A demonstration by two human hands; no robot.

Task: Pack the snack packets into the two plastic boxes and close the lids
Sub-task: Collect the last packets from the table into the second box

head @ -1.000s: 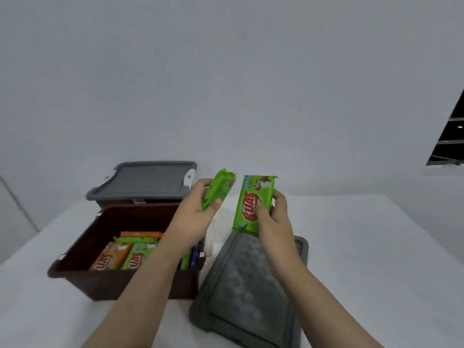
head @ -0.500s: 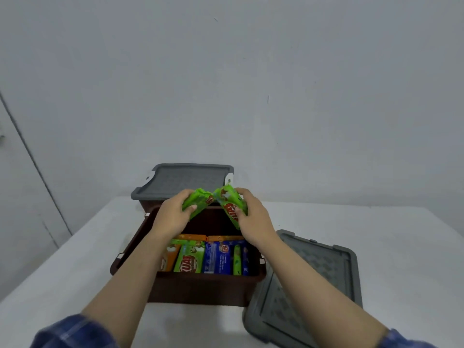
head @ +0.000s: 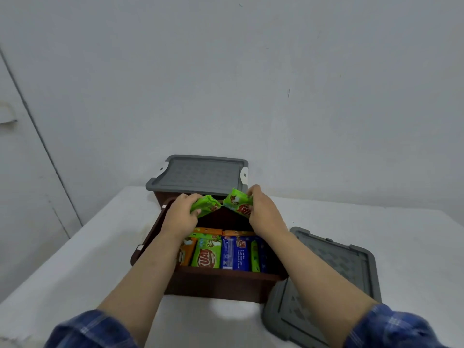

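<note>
While both forearms are stretched over the open brown box, two green snack packets are held above its far end. The left hand is curled round one green packet, thumb under, fingers over the top; the packet is tilted w/ its inner end pointing down toward the box centre. The right hand is curled round the second green packet, tilted the opposite way, so the two packets' inner ends are nearly met over the box; whether they touch cannot be told.

Inside the open brown box, near end, packets are stood side by side: an orange packet by the left wall, then a green packet w/ red lettering, a blue packet, and a narrow green one edge-on by the right forearm. Behind that row, further orange packets are partly seen; their count cannot be told.

Directly behind the open brown box, touching or just beside it, a second brown box is seen w/ its grey lid seated on top; white latches are visible at the lid's corners. To the right of the open box, a loose grey lid is laid flat on the white surface, its near-left corner just beside the box's front-right corner. Blue plaid sleeves are seen at the near edge of the view.
</note>
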